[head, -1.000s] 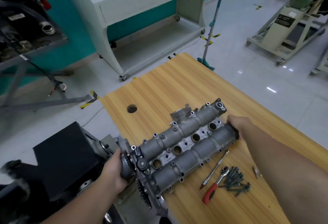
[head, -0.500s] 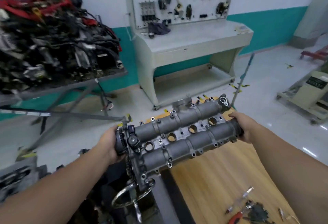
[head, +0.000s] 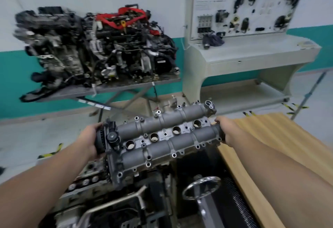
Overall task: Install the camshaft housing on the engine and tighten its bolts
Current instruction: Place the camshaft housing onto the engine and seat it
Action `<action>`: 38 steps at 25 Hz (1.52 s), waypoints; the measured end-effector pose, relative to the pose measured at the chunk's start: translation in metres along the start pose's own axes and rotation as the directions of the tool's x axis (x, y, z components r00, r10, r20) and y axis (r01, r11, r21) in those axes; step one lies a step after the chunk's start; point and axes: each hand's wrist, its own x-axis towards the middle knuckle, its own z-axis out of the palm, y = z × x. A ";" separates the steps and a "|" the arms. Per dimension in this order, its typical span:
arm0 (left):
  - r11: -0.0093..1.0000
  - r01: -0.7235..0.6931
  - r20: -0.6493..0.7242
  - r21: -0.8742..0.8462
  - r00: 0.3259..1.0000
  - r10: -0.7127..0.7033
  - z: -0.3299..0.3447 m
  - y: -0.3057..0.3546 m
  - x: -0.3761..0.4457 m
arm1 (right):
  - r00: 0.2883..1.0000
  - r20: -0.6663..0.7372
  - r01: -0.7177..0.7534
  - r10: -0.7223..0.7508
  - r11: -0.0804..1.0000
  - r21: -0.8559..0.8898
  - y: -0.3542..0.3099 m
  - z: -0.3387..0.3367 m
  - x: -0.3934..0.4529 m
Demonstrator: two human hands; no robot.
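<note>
Grey cast-metal camshaft housing (head: 162,137) held in the air by both hands, one at each end, long axis running left-near to right-far, far end a little higher. Left hand (head: 91,140) curled round the near end, fingers wrapped on the black toothed sprocket (head: 100,142) there. Right hand (head: 226,131) grips the far end, fingers curled over the end of the casting; fingertips hidden behind it. Top face of housing up: four round bores (head: 154,137) in a row between the two tube-shaped runs, small bolt holes along the flanges. A black round-capped fitting (head: 112,135) sits just beside the sprocket. Housing is above the engine (head: 90,179), which stands low in the frame directly beneath the near end; whether the two touch cannot be told, the underside is hidden. Part of the engine's top face shows at left under the left forearm, dirty, with round openings. A chromed handwheel (head: 201,188) stands to the right of the engine, below the housing. Wooden surface (head: 270,137) at right, its edge just beside the right hand. Background: a second engine with red cover (head: 100,47) on a metal stand (head: 115,87), and a pale training console (head: 243,54) with a panel of mounted parts, against a white and teal wall.
</note>
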 end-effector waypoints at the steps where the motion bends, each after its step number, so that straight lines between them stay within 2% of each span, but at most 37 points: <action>1: 0.999 -0.033 -0.003 -0.014 0.999 0.033 -0.031 0.010 0.003 | 1.000 0.026 0.013 -0.013 1.000 -0.017 0.003 0.031 -0.011; 4: 0.993 -0.107 -0.044 -0.054 0.994 0.104 -0.113 0.032 0.016 | 0.997 0.071 0.022 -0.017 0.998 -0.058 0.021 0.110 -0.039; 9: 0.994 -0.079 -0.154 -0.080 0.986 0.066 -0.236 0.047 0.041 | 0.987 0.133 -0.061 0.087 0.981 -0.186 0.071 0.218 -0.079; 15: 0.990 -0.061 -0.200 -0.127 0.979 0.035 -0.316 0.041 0.075 | 0.979 0.155 -0.079 0.130 0.951 -0.300 0.111 0.287 -0.097; 21: 0.994 -0.004 -0.172 -0.106 0.985 -0.014 -0.330 0.025 0.112 | 0.995 0.061 -0.043 0.074 0.911 -0.410 0.125 0.299 -0.098; 26: 0.993 0.020 -0.183 -0.113 0.982 -0.040 -0.322 0.018 0.135 | 0.995 0.027 -0.076 0.097 0.898 -0.433 0.127 0.297 -0.091; 32: 0.996 0.054 -0.181 -0.075 0.981 -0.067 -0.325 0.015 0.153 | 0.992 0.054 -0.079 0.115 0.890 -0.449 0.126 0.303 -0.082; 36: 0.996 0.077 -0.169 -0.049 0.982 -0.084 -0.328 0.006 0.161 | 0.995 0.089 0.021 0.042 0.794 -0.608 0.127 0.301 -0.076; 38: 0.994 0.111 -0.125 -0.001 0.986 -0.110 -0.331 0.004 0.158 | 0.992 0.118 0.040 0.043 0.779 -0.626 0.126 0.298 -0.075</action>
